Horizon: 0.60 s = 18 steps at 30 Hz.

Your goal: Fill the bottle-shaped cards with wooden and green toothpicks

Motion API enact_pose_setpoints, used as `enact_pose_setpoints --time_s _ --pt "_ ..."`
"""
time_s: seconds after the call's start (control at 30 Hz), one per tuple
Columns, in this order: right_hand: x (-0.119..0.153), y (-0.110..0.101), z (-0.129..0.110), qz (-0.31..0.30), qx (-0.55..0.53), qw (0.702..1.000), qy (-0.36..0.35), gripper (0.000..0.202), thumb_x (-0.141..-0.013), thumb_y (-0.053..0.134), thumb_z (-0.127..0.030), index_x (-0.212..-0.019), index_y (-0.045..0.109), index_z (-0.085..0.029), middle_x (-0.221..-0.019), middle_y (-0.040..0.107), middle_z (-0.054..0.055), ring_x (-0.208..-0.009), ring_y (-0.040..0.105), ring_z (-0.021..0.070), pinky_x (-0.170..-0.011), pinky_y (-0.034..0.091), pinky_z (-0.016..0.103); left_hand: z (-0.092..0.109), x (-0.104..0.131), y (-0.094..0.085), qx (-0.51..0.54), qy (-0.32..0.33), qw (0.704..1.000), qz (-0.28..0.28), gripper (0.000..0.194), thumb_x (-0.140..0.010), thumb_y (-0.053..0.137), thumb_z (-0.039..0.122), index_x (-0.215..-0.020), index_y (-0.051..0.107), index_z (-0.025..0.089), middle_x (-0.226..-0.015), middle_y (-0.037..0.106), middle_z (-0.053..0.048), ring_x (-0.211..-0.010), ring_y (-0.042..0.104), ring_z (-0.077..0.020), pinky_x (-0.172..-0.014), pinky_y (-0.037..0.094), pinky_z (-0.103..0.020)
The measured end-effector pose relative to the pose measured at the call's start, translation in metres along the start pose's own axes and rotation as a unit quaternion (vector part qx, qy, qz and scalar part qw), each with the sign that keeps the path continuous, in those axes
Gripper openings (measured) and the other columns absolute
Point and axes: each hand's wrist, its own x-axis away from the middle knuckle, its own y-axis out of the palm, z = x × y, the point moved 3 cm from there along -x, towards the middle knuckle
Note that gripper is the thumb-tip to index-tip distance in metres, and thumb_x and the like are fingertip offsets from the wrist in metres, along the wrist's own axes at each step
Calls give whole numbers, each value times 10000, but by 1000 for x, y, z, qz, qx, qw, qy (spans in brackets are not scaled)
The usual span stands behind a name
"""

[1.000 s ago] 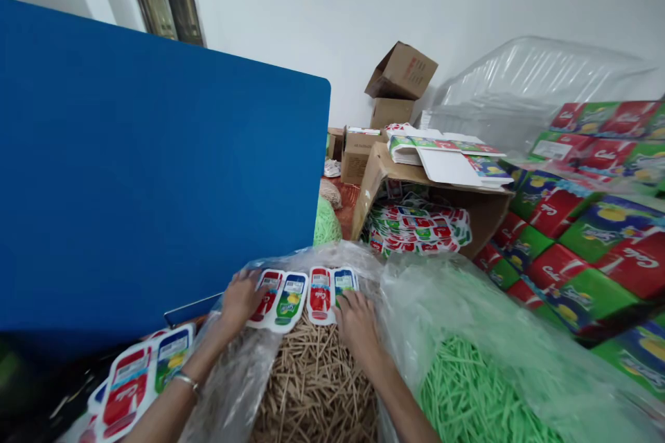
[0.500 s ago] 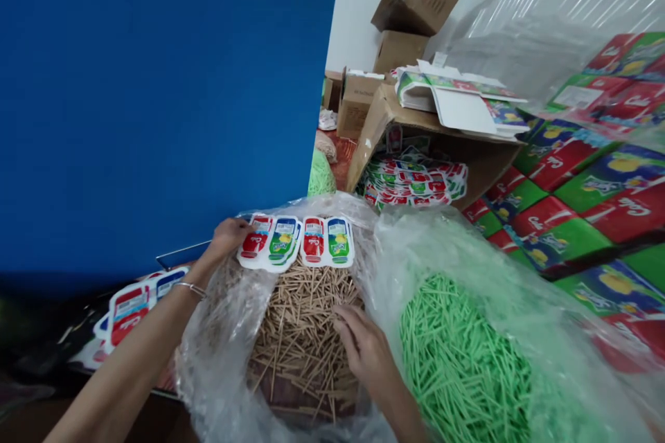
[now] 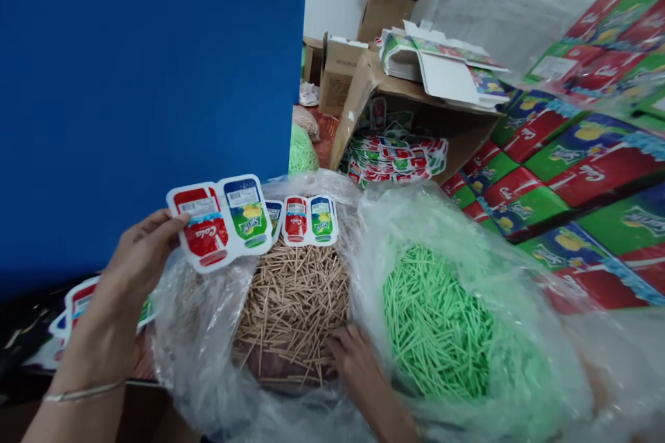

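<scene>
My left hand [image 3: 132, 259] holds a flat printed card [image 3: 221, 221] with a red cola pouch shape and a green lemon pouch shape, lifted above a clear plastic bag [image 3: 192, 332]. That bag is full of tan wooden sticks [image 3: 294, 297]. My right hand [image 3: 356, 363] rests low among the tan sticks, fingers curled; whether it grips any I cannot tell. More printed cards [image 3: 306, 220] lie on the far rim of the bag.
A second clear bag holds green sticks [image 3: 436, 322] to the right. A blue partition [image 3: 145, 90] stands at left. A cardboard box [image 3: 415, 111] of printed cards lies behind, and printed cartons [image 3: 571, 173] are stacked at right. More cards [image 3: 77, 304] lie at left.
My left hand has lifted one card off the pile toward me. My right hand has left the cards and dropped into the tan sticks. The view has tilted down.
</scene>
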Motion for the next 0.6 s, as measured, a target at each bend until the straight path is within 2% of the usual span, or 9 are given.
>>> enact_pose_setpoints --time_s 0.1,0.2,0.23,0.33,0.47,0.53,0.6 --pt "-1 7 -4 -5 29 999 13 313 -748 574 11 -968 636 -202 -918 653 31 -858 563 238 -775 452 375 -11 33 6 76 -75 993 -43 120 -709 575 170 -815 629 181 -711 749 14 -709 709 -200 -701 586 -323" --pt "1 11 -4 -10 39 999 15 343 -741 562 17 -1021 616 -175 -957 643 56 -886 551 255 -792 442 401 -32 68 16 204 -254 942 -79 264 -692 588 64 -923 652 173 -723 762 -1 -740 728 -230 -719 600 -368" --pt "1 12 -5 -9 43 999 14 355 -744 555 17 -1044 606 -166 -974 640 65 -897 548 257 -802 440 405 -38 78 18 230 -291 925 -82 297 -695 583 40 -952 660 167 -714 762 -14 -721 732 -238 -698 608 -372" --pt "2 19 -6 2 56 998 10 386 -764 511 18 -1111 572 -141 -1010 631 91 -934 543 265 -827 439 421 -53 96 17 267 -309 912 -47 330 -731 528 -18 -977 682 139 -686 758 -49 -658 737 -245 -623 626 -346" --pt "5 26 -8 22 64 998 5 419 -763 452 45 -1141 544 -112 -1068 619 134 -1007 533 279 -847 443 424 -66 107 10 283 -321 904 -3 404 -776 422 -84 -1006 683 123 -636 748 -42 -610 736 -212 -580 625 -274" --pt "6 23 -8 33 58 998 6 427 -755 436 59 -1133 539 -109 -1104 608 148 -1065 514 284 -867 439 417 -69 110 6 282 -339 897 8 443 -778 393 -102 -1038 671 124 -613 744 -30 -595 735 -200 -569 621 -249" --pt "5 16 -6 34 7 999 13 403 -766 425 56 -1102 542 -135 -1105 602 131 -1078 508 274 -885 434 408 -69 111 2 281 -346 895 20 447 -781 399 -96 -1066 660 126 -617 748 -26 -592 735 -203 -566 620 -248"
